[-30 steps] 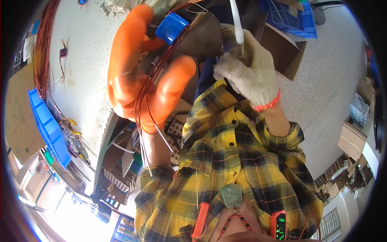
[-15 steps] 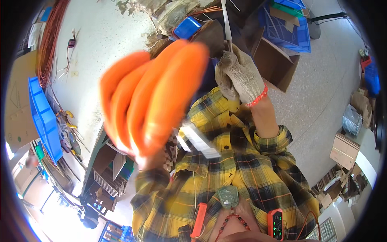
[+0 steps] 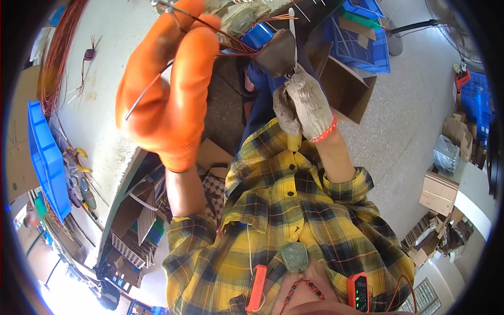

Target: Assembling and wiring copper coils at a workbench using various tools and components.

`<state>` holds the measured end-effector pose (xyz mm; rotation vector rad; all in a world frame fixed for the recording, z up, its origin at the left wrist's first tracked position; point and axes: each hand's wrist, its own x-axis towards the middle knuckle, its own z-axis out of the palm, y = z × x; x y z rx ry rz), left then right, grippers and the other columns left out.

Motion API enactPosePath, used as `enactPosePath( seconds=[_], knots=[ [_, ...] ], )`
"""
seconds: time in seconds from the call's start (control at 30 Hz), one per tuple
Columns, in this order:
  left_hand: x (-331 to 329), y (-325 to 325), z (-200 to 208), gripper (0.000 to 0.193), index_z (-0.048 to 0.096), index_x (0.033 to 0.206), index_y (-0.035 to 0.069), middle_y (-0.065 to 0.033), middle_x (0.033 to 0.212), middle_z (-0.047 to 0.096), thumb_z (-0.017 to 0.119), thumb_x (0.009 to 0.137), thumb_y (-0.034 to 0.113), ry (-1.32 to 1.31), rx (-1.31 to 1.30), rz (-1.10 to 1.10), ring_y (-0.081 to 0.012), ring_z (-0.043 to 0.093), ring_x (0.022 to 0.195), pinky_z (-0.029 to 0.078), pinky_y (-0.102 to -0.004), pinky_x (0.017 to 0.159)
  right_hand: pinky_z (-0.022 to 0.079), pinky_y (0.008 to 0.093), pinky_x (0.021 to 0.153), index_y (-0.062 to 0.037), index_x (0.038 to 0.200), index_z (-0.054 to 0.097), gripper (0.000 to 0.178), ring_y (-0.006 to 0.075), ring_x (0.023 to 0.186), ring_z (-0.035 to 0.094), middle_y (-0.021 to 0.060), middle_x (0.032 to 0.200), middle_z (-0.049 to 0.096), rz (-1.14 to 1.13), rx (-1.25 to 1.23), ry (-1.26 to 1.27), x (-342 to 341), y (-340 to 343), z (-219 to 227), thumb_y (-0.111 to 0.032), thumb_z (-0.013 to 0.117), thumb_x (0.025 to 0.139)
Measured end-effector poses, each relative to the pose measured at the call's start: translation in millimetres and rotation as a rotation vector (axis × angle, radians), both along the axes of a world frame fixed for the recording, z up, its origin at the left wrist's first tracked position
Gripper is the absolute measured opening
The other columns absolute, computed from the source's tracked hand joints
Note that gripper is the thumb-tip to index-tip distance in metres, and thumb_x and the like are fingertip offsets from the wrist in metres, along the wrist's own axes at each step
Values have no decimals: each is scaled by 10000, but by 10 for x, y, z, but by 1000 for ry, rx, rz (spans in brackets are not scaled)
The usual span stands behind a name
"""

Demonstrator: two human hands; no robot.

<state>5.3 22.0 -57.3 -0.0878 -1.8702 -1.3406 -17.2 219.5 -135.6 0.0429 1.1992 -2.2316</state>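
Observation:
My left hand (image 3: 165,100), in an orange glove, is up over the left side of the bench with its fingers bent together. A thin grey wire (image 3: 140,100) sticks out from between them, and dark reddish wires (image 3: 231,39) run from the fingertips toward a dark block (image 3: 276,54). My right hand (image 3: 304,102), in a grey-white knitted glove, is closed around a slim tool. Its yellow handle end (image 3: 294,143) shows below the glove, and a narrow pale blade (image 3: 292,37) points up beside the block. A small blue box (image 3: 257,35) sits against the block.
A pale worktop (image 3: 100,126) fills the left, with a bundle of reddish wire (image 3: 60,52), a blue tray (image 3: 48,157) and hand tools (image 3: 81,178). An open cardboard box (image 3: 344,86) and blue crates (image 3: 362,44) stand on the floor at the right. A fan (image 3: 457,23) is at upper right.
My left hand has turned and moved up and left; its fingers now hold wire. The right hand has shifted slightly down and left, keeping its tool.

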Motion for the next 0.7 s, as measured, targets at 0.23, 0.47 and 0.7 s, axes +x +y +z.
enactPosePath(
  seconds=[0.23,0.47,0.7],
  knots=[
    [420,340,-40,223,750,1106,-81,-158,891,780,729,978,100,-5,-622,409,-203,720,739,612,-358,782,360,253,374,5,1147,567,411,105,414,479,55,606,567,69,112,142,-103,135,-109,-372,693,1042],
    [-279,-61,453,227,826,1036,91,-25,850,787,895,836,171,285,-862,404,-180,704,721,586,-346,781,362,228,384,20,1137,570,379,93,422,488,41,610,571,42,238,149,-69,136,-54,-334,675,1053],
    [-31,-59,108,652,537,1466,-46,-245,1267,720,786,958,278,348,-252,313,-289,729,1049,560,-370,919,451,233,445,-50,1294,621,404,113,494,577,44,643,621,-10,417,-80,-26,328,359,-395,574,1089]
  ],
)
